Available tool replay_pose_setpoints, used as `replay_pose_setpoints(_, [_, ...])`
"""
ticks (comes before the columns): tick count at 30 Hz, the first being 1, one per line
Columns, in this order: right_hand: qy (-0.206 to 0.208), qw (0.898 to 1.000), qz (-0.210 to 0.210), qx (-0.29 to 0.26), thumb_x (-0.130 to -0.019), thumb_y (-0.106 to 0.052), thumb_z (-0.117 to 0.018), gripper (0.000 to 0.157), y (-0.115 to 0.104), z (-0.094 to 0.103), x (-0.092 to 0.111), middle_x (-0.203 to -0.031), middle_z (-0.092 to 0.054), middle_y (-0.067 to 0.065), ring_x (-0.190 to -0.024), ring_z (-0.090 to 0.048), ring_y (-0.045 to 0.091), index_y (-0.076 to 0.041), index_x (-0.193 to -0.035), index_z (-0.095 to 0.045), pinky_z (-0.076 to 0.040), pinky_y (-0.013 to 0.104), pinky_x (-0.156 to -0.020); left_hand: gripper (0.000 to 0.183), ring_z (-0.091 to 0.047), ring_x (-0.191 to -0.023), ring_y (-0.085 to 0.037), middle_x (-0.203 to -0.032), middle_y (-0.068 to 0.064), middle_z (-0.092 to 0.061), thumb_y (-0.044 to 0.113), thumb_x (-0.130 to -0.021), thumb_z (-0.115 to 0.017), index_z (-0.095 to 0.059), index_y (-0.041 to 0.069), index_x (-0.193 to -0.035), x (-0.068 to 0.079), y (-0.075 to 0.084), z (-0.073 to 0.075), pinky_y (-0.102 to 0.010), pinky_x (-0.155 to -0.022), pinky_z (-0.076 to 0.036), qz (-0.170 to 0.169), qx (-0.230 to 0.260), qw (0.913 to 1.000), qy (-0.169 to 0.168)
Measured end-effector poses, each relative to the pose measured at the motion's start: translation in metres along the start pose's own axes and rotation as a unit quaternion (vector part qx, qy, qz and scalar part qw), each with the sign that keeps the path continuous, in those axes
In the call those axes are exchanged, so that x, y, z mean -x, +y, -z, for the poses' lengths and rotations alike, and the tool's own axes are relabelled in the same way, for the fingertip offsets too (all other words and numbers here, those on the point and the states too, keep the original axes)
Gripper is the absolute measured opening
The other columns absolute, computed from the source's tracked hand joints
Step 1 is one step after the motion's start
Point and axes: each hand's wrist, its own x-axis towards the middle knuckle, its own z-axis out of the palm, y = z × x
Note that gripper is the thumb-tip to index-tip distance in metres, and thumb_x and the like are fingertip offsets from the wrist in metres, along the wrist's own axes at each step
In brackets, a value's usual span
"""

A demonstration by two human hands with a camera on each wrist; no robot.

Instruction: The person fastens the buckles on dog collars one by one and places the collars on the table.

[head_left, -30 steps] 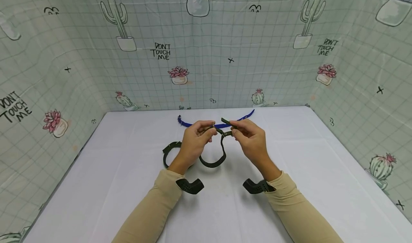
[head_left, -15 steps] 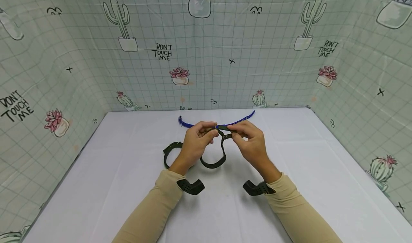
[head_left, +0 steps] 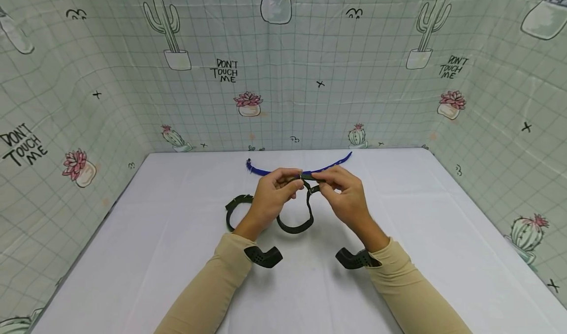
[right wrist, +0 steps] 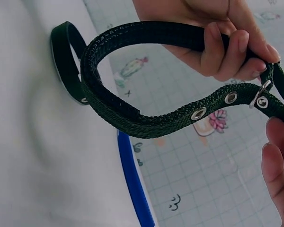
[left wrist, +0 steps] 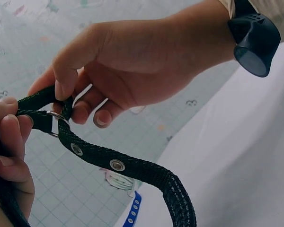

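Left hand (head_left: 272, 191) pinches green collar (head_left: 295, 229) between thumb and fingers; right hand (head_left: 345, 191) pinches same collar just beside. Collar held above white table (head_left: 177, 275), loop hanging between hands, metal eyelets (left wrist: 117, 165) showing. Second collar (head_left: 230, 218), also green, lies left of table's middle, partly behind left hand. Blue strap (head_left: 258, 170) stretches near table's far edge.

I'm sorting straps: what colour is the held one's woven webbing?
Dark green webbing, clearest in the right wrist view.

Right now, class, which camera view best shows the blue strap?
The head view: both ends of the blue strap show. The left wrist view shows a short eyeleted piece; the right wrist view, a plain stretch.
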Motion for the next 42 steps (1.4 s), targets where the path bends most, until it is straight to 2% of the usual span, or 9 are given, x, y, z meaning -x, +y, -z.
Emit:
replay_pose_setpoints(4, [-0.001,1.000,-0.007,-0.001,-0.084,0.023,-0.058,0.025,-0.0010,-0.0001,-0.0002,-0.089,-0.066,0.023,-0.078,-0.058,0.018,0.011,-0.101,-0.074,-0.050,0.017,-0.072,0.032,-0.060,-0.078,-0.021,-0.100,-0.011,-0.071,0.017,-0.098,-0.068,-0.064,0.002,-0.125,-0.0002,0.0005,-0.0007,-0.025,-0.069,-0.051,0.001,-0.003,1.0000,-0.004])
replay_pose_setpoints(9, [-0.002,1.000,-0.019,-0.016,-0.085,0.021,-0.058,0.025,-0.0002,-0.0003,-0.0002,-0.090,-0.065,0.023,-0.079,-0.058,0.015,0.012,-0.103,-0.073,-0.051,0.017,-0.074,0.032,-0.061,-0.078,-0.024,-0.101,-0.013,-0.071,0.017,-0.098,-0.068,-0.064,0.002,-0.125,-0.0002,0.0011,-0.0018,-0.026,-0.069,-0.052,0.011,0.002,0.9999,-0.009])
replay_pose_setpoints(13, [-0.008,0.999,-0.033,-0.020,-0.087,0.019,-0.058,0.024,-0.0002,-0.0009,0.0008,-0.091,-0.064,0.023,-0.074,-0.058,0.015,0.012,-0.105,-0.072,-0.052,0.019,-0.072,0.032,-0.062,-0.077,-0.024,-0.103,-0.019,-0.070,0.018,-0.098,-0.068,-0.064,0.003,-0.126,0.0000,0.0004,-0.0020,-0.026,-0.070,-0.052,0.018,-0.003,0.9997,-0.014])
replay_pose_setpoints(15, [-0.011,0.999,-0.037,-0.016,-0.088,0.019,-0.058,0.024,-0.0010,-0.0009,0.0007,-0.091,-0.064,0.022,-0.071,-0.058,0.017,0.011,-0.106,-0.072,-0.052,0.020,-0.072,0.032,-0.061,-0.075,-0.019,-0.103,-0.020,-0.070,0.019,-0.098,-0.068,-0.064,0.003,-0.126,0.0000,0.0006,-0.0023,-0.027,-0.070,-0.051,0.020,-0.008,0.9997,-0.014])
replay_pose_setpoints(21, [-0.019,0.999,-0.034,-0.007,-0.089,0.018,-0.058,0.024,-0.0012,-0.0010,-0.0001,-0.092,-0.065,0.021,-0.073,-0.058,0.018,0.011,-0.107,-0.072,-0.052,0.021,-0.070,0.033,-0.062,-0.076,-0.022,-0.098,-0.010,-0.071,0.020,-0.097,-0.069,-0.063,0.004,-0.125,-0.0001,0.0018,-0.0028,-0.028,-0.070,-0.052,0.025,-0.008,0.9996,-0.011])
replay_pose_setpoints(28, [-0.033,0.999,-0.034,0.000,-0.090,0.017,-0.059,0.024,-0.0013,0.0001,-0.0009,-0.094,-0.066,0.022,-0.076,-0.059,0.017,0.011,-0.109,-0.072,-0.051,0.020,-0.069,0.029,-0.062,-0.071,-0.021,-0.098,-0.008,-0.073,0.021,-0.097,-0.070,-0.061,0.004,-0.120,0.0000,0.0015,-0.0031,-0.030,-0.073,-0.052,0.032,0.005,0.9994,-0.009])
replay_pose_setpoints(34, [-0.051,0.998,-0.025,0.015,-0.089,0.017,-0.061,0.025,-0.0017,-0.0001,-0.0022,-0.097,-0.068,0.021,-0.081,-0.061,0.021,0.010,-0.110,-0.072,-0.050,0.020,-0.069,0.023,-0.061,-0.070,-0.020,-0.095,-0.007,-0.074,0.024,-0.101,-0.063,-0.062,0.007,-0.117,-0.0004,-0.0007,-0.0033,-0.026,-0.065,-0.045,0.030,-0.009,0.9995,-0.001])
replay_pose_setpoints(42, [-0.058,0.997,-0.041,0.040,-0.088,0.014,-0.064,0.028,0.0001,-0.0003,-0.0012,-0.098,-0.070,0.018,-0.080,-0.061,0.020,0.008,-0.114,-0.071,-0.050,0.024,-0.067,0.022,-0.060,-0.068,-0.018,-0.096,-0.014,-0.073,0.019,-0.106,-0.054,-0.055,0.002,-0.119,-0.0018,-0.0016,-0.0050,-0.023,-0.060,-0.042,0.022,0.014,0.9996,-0.006])
